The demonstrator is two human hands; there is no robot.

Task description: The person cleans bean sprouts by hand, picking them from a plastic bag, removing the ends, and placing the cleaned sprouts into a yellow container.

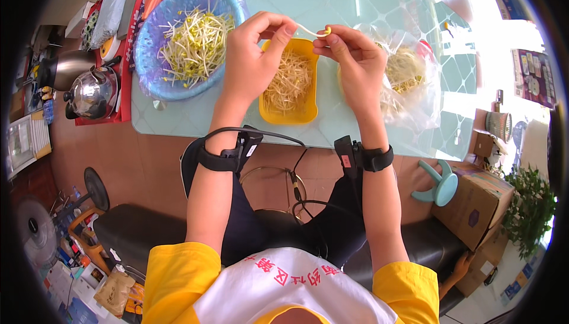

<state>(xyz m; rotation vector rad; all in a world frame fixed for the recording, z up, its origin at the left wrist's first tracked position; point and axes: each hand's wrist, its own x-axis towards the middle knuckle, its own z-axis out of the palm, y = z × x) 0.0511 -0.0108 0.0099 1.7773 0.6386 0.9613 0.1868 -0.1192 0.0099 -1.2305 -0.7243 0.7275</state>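
A single soybean sprout (309, 31) stretches between my two hands above the table. The fingertips of my left hand (262, 52) pinch its pale stem end, while my right hand (353, 57) has thumb and fingers at the yellow bean head. Below them stands a yellow plastic container (290, 118) with thin, straw-coloured root ends (289, 79) in it. To the left, a blue plastic basket (144, 64) lined with a purplish bag holds a heap of sprouts (195, 48). A clear plastic bag (418, 110) with more sprouts lies right of my right hand, partly hidden by it.
The glass-topped table (178, 119) has its near edge before my knees. A steel kettle (94, 93) stands on a red tray table (126, 101) at the left. On the right are a turquoise stool (444, 188) and a cardboard box (473, 204). Another person's hand (462, 266) shows at lower right.
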